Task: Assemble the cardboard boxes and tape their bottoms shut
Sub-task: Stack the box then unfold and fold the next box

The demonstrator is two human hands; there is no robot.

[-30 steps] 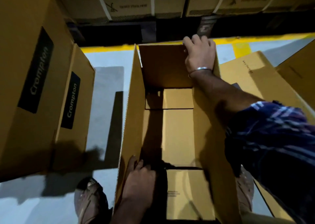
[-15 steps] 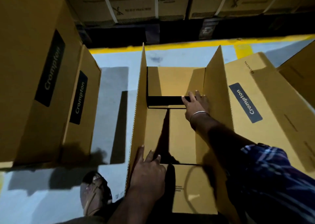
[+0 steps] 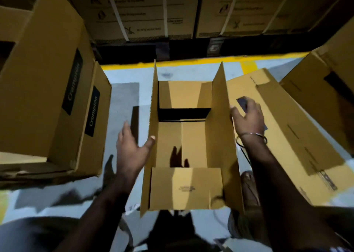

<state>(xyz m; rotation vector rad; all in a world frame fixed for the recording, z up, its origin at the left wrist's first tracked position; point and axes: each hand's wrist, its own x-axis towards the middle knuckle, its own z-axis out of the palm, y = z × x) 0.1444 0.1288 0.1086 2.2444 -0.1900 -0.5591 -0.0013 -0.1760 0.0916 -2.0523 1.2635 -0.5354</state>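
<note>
A brown cardboard box [image 3: 220, 129] stands open on the floor between my feet. Its two long flaps stand upright and its short near and far flaps are folded inward. My left hand [image 3: 132, 150] is outside the left long flap with spread fingers, the thumb touching that flap's edge. My right hand [image 3: 249, 117] is outside the right long flap, fingers spread, thumb close to the flap. It holds nothing that I can make out. A flattened box with a dark label [image 3: 287, 133] lies under the right hand. No tape is in view.
Two assembled boxes with black labels [image 3: 57, 102] stand at the left. Another box [image 3: 325, 90] leans at the right. Strapped cartons [image 3: 145, 12] are stacked on a dark pallet at the back, behind a yellow floor line [image 3: 191, 62]. Grey floor shows between the boxes.
Both hands have come out of the box interior to the outside of the two long flaps. The far short flap, pushed down by the right hand earlier, now lies folded inward.
</note>
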